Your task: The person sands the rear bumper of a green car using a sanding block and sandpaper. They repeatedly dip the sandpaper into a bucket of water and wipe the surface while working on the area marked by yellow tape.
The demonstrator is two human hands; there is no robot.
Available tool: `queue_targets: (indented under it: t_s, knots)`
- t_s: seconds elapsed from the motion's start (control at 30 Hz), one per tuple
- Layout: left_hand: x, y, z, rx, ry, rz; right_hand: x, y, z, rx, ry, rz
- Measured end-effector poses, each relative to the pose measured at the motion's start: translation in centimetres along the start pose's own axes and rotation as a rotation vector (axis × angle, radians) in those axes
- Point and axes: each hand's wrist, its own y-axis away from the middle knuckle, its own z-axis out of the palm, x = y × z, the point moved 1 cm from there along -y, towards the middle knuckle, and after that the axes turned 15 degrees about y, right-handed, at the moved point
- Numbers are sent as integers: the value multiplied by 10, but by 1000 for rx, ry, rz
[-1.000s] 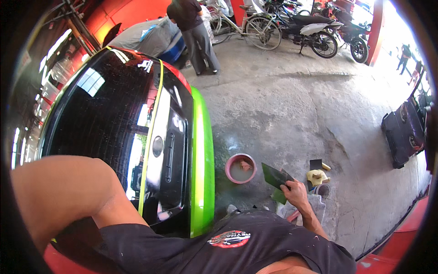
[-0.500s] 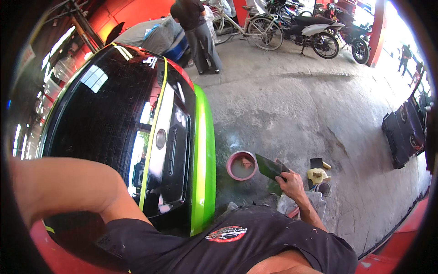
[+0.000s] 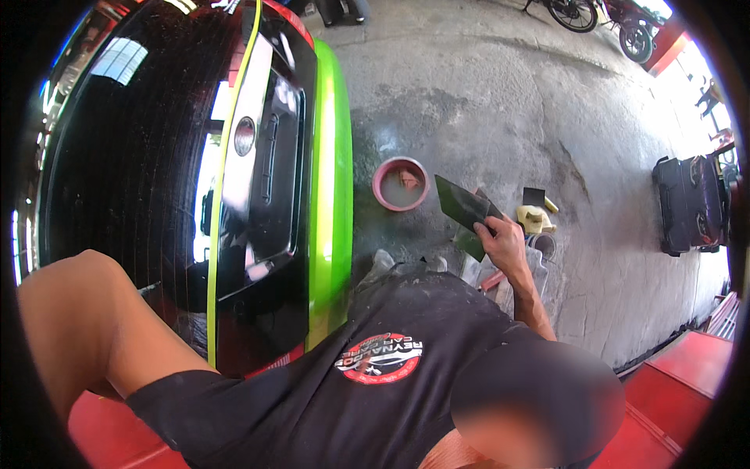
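My right hand (image 3: pixel 504 242) is closed on thin dark sheets that look like sandpaper (image 3: pixel 462 205), its thumb on top. The sheets fan out to the left of my fingers, above the floor. Beyond their far left corner stands a round pink bucket (image 3: pixel 380 187) of cloudy liquid, with a reddish piece (image 3: pixel 408 180) in it. At the left my bent left arm (image 3: pixel 94 313) is beside the car's black rear window (image 3: pixel 148 180); the left hand itself is out of sight.
The car's bright green bumper (image 3: pixel 332 172) runs along my left, and yellow tape (image 3: pixel 223 172) crosses its rear. A dark square (image 3: pixel 533 196), a yellow cloth (image 3: pixel 536 220) and a tub (image 3: pixel 542 246) lie right of my hand. A black case (image 3: pixel 687 203) stands farther right.
The view has tipped downward, so the bucket and car appear higher and most of the background bikes and the standing person have left it. My right hand still grips the sheets.
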Motion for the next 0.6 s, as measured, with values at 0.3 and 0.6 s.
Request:
queue_targets:
  t_s: [0.3,0.6]
  knots:
    - [14,5,-5,-37,-98,-7,-6,-14,2,69,-54,-111]
    - [6,-5,-8,-51,-84,6,-8,-25,-13,119,-134,-27]
